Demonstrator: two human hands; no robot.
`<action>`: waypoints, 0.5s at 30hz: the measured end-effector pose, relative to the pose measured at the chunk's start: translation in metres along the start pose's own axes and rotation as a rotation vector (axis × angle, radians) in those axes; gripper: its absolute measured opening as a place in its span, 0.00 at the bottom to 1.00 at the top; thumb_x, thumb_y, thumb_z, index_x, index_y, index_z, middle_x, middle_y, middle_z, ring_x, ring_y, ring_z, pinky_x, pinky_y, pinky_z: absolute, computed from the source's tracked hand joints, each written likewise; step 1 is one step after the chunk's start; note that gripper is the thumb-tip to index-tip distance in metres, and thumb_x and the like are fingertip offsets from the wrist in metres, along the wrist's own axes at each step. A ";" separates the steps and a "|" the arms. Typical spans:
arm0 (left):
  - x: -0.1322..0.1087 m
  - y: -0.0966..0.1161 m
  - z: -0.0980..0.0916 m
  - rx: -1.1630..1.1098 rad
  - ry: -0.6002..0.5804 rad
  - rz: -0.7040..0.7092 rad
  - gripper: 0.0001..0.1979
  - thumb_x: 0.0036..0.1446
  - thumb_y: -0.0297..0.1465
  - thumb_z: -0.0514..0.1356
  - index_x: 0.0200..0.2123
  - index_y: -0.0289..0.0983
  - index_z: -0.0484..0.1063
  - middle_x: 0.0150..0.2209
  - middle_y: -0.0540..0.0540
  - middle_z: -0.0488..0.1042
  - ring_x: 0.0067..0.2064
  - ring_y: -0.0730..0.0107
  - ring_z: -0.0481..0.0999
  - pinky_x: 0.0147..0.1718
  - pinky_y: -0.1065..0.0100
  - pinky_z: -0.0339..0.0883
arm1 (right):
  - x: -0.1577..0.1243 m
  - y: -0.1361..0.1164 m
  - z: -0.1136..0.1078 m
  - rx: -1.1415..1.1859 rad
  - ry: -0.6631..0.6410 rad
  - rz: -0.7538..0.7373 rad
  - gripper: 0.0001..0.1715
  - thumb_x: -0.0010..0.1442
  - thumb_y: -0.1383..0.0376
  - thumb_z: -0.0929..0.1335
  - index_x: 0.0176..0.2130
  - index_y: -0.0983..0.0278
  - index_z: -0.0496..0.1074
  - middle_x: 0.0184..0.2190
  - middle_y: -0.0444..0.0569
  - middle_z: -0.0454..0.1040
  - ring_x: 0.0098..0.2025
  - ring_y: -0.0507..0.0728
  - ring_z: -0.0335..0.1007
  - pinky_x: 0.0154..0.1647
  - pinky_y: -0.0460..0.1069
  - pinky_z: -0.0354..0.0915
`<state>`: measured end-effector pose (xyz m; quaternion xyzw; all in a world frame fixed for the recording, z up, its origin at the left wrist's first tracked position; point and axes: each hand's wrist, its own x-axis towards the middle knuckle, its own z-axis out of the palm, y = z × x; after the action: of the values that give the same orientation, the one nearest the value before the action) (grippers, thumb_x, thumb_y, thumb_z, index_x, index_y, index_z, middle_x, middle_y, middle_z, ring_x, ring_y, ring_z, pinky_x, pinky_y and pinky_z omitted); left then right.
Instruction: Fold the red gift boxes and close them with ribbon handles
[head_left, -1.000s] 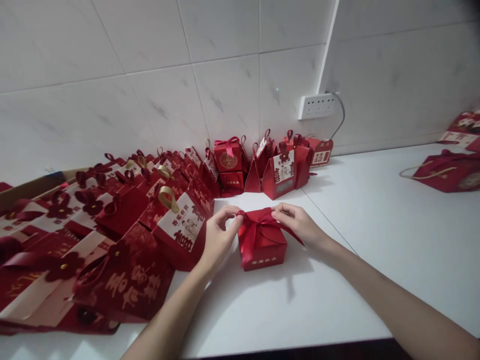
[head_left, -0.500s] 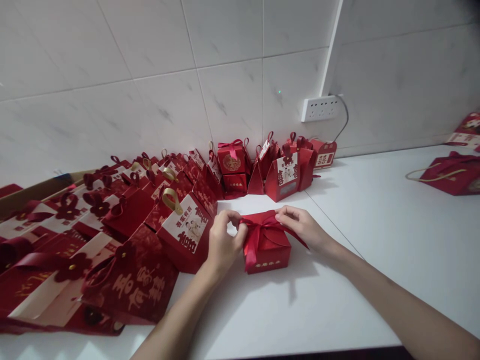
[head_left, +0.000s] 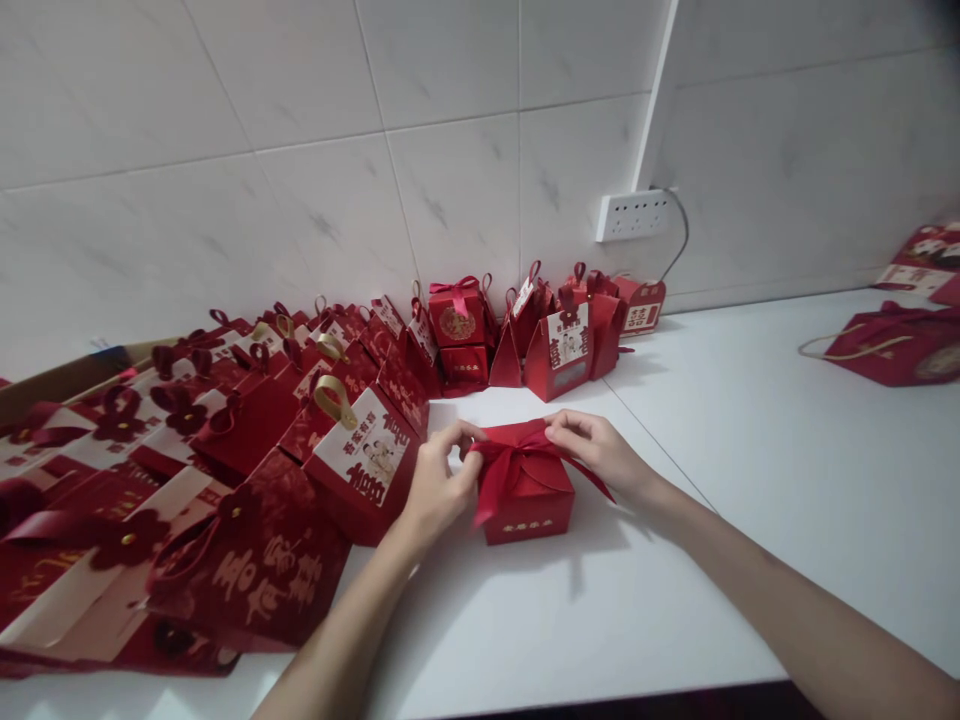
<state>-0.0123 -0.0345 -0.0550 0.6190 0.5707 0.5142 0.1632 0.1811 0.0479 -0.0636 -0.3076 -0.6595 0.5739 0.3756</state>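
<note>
A small red gift box (head_left: 534, 505) with gold characters on its front sits upright on the white table, its top flaps closed. Across the top runs a red ribbon (head_left: 496, 483) tied in a bow, its tails hanging to the left and the right. At the left side of the bow, my left hand (head_left: 446, 470) pinches a loop between thumb and fingers. My right hand (head_left: 596, 452) is closed on the ribbon at the bow's right side, with a tail showing below the fingers.
Many red gift boxes (head_left: 367, 460) with ribbon handles crowd the left. Two stacked boxes (head_left: 459, 325) and several handled boxes (head_left: 566, 345) stand along the tiled wall. A power strip (head_left: 634, 216) hangs above. A red bag (head_left: 900, 345) lies at the right on the white table (head_left: 750, 440).
Both hands stay pinched on the bow, almost unmoved. The left ribbon tail has swung outward to the left, off the box's front. The whole view has shifted slightly.
</note>
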 end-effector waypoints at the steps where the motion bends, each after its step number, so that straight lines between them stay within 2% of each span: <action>1: 0.001 0.001 -0.002 -0.018 -0.036 0.032 0.05 0.51 0.28 0.55 0.28 0.37 0.70 0.26 0.50 0.69 0.31 0.69 0.66 0.32 0.68 0.58 | 0.000 0.001 -0.001 0.001 0.006 0.001 0.18 0.53 0.54 0.68 0.24 0.63 0.62 0.27 0.44 0.64 0.31 0.53 0.61 0.36 0.51 0.58; 5: 0.002 0.003 -0.005 -0.038 -0.098 0.132 0.04 0.51 0.26 0.55 0.26 0.37 0.68 0.27 0.49 0.68 0.33 0.67 0.64 0.35 0.67 0.57 | 0.001 0.002 -0.001 -0.006 0.020 -0.005 0.19 0.52 0.53 0.68 0.23 0.62 0.61 0.26 0.44 0.65 0.31 0.54 0.61 0.36 0.51 0.58; 11: 0.004 0.002 0.001 0.005 0.037 0.073 0.05 0.50 0.24 0.56 0.29 0.37 0.71 0.29 0.49 0.71 0.34 0.67 0.67 0.35 0.67 0.58 | 0.000 -0.001 0.000 -0.018 0.006 -0.003 0.19 0.52 0.53 0.68 0.23 0.63 0.61 0.29 0.46 0.68 0.31 0.54 0.61 0.37 0.52 0.58; 15: 0.004 0.002 0.003 -0.046 0.094 0.024 0.06 0.49 0.25 0.57 0.31 0.37 0.73 0.27 0.50 0.72 0.30 0.70 0.67 0.32 0.69 0.59 | -0.001 -0.003 0.000 -0.029 0.004 -0.010 0.19 0.52 0.53 0.68 0.23 0.63 0.61 0.30 0.46 0.69 0.31 0.54 0.61 0.36 0.51 0.57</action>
<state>-0.0092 -0.0303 -0.0532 0.5972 0.5584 0.5575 0.1443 0.1814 0.0469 -0.0611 -0.3110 -0.6686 0.5617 0.3752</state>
